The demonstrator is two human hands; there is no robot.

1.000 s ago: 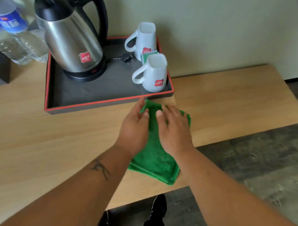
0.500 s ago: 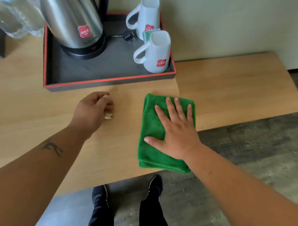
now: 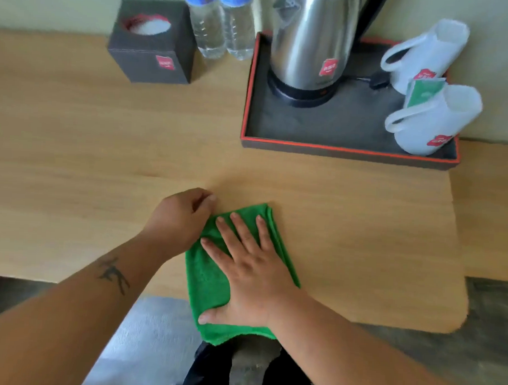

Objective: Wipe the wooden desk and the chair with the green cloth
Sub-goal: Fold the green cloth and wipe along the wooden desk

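The folded green cloth (image 3: 208,280) lies on the light wooden desk (image 3: 103,156) near its front edge, and its near end hangs over that edge. My right hand (image 3: 252,276) presses flat on the cloth with its fingers spread. My left hand (image 3: 179,218) is curled in a loose fist at the cloth's far left corner and touches its edge. Whether it pinches the cloth is hidden. A grey surface (image 3: 142,333) below the desk edge may be the chair seat.
A dark tray with a red rim (image 3: 336,148) stands at the back right and holds a steel kettle (image 3: 311,43) and two white mugs (image 3: 433,121). A dark tissue box (image 3: 154,48) and two water bottles (image 3: 222,25) stand by the wall. The desk ends at right.
My view has swung left and the tissue box has come into sight. My right hand has slid the cloth left and nearer. My left hand has closed in on the cloth's corner.
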